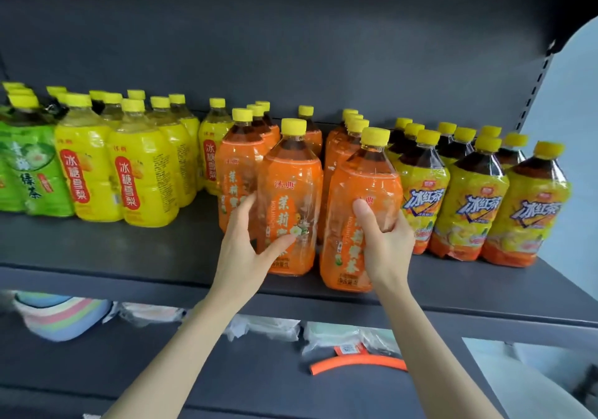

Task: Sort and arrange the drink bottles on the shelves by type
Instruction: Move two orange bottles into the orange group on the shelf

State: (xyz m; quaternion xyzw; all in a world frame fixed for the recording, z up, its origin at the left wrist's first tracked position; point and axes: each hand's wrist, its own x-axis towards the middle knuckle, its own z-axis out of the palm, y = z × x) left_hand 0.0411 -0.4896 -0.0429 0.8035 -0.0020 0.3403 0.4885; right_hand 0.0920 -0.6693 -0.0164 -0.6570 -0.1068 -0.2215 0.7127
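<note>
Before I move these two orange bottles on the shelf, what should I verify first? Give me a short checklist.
1. Left hand grips the left orange-labelled plastic bottle: ok.
2. Right hand grips the right orange-labelled plastic bottle: ok.
3. Both bottles upright on the dark grey metal shelf: ok.
4. Yellow caps tight: cannot tell.
5. Right bottle away from the shelf's front edge: not ok, it stands near it.

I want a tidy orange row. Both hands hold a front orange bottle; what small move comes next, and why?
Probably slide the right orange bottle back a little with the right hand. It stands nearer the shelf edge than the left orange bottle in the left hand, so the fronts are uneven.
</note>
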